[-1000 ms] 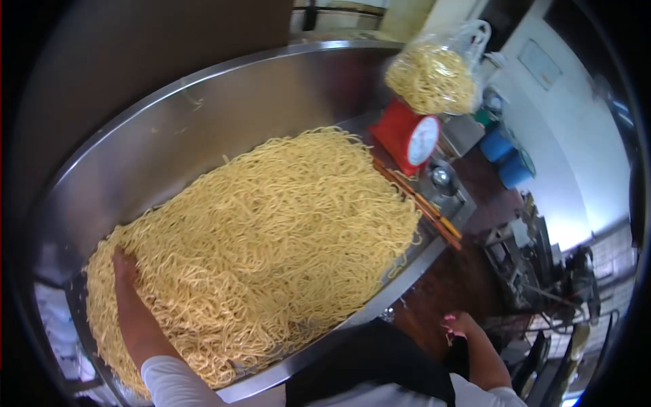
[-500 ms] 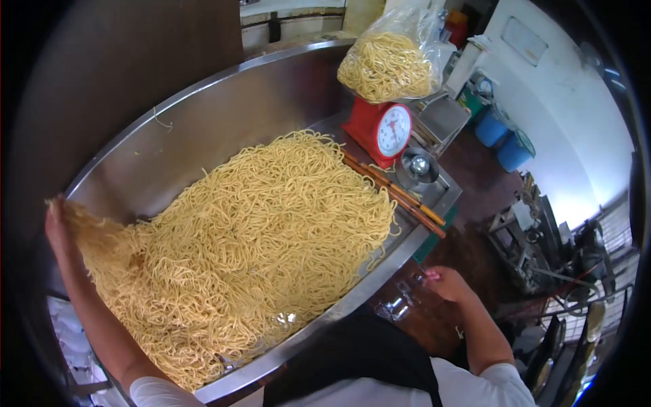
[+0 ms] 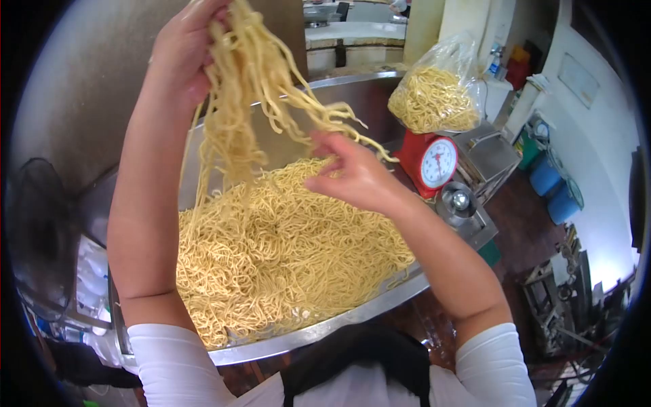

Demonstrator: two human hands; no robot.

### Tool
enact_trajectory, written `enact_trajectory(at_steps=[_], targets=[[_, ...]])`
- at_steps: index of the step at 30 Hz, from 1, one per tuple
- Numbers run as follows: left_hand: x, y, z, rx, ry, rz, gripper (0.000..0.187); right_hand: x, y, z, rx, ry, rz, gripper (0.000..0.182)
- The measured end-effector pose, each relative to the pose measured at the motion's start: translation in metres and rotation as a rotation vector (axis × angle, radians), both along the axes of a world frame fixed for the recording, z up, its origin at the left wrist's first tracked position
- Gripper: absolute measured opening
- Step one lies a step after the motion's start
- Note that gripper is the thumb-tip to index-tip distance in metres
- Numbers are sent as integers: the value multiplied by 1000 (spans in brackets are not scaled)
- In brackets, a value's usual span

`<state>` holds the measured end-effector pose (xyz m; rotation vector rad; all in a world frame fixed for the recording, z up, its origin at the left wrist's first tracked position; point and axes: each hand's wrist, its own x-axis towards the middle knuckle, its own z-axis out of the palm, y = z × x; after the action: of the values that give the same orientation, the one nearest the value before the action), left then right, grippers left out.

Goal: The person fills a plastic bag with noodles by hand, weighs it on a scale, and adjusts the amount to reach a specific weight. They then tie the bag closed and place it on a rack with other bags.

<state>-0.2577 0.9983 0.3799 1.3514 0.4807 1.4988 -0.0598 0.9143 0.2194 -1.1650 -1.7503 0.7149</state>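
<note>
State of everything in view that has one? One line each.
Left hand: raised, gripping noodles
Right hand: open, thumb apart, near the strands; contact unclear
Hanging noodles: dangling loose from the left hand
Noodle pile: heaped, loose
Metal tray: holding the pile
Plastic bag: noodles inside, on the scale
Red scale: upright, loaded; reading illegible
Blue bins: upright; contents not visible
</note>
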Motion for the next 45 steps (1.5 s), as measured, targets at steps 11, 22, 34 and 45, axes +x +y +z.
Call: enact_trajectory(at_steps=[11, 22, 34, 45], targets=[[58, -4, -7, -34, 115, -102, 28, -9, -13, -13, -447, 544, -24, 29], [54, -8, -84, -202, 178, -162, 25, 105, -22, -132, -477, 783, -252, 27], [41, -11, -230, -205, 344, -317, 51, 1, 7, -105, -258, 677, -142, 42], [-117, -38, -364, -229, 1133, 337, 20, 25, 33, -54, -281, 1064, -175, 25]])
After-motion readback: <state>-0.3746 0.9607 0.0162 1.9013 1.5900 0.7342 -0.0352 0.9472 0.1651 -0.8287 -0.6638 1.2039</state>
